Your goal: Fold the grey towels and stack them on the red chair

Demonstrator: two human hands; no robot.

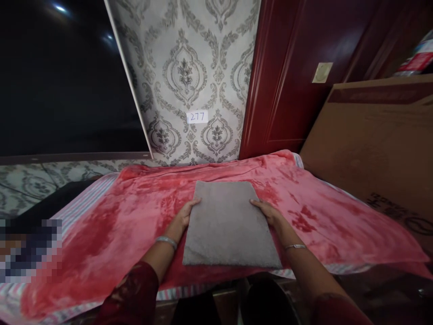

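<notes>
A folded grey fuzzy cloth lies flat on a red plush blanket that covers the surface in front of me. My left hand rests against the cloth's left edge, fingers stretched along it. My right hand lies against the right edge, fingers flat and pointing toward the far corner. Both hands flank the cloth and neither has lifted it. Each wrist wears a thin bangle.
A large cardboard box stands at the right. A dark red door and patterned wallpaper with a small "277" label are behind. A dark screen fills the upper left. A striped sheet edge shows under the blanket.
</notes>
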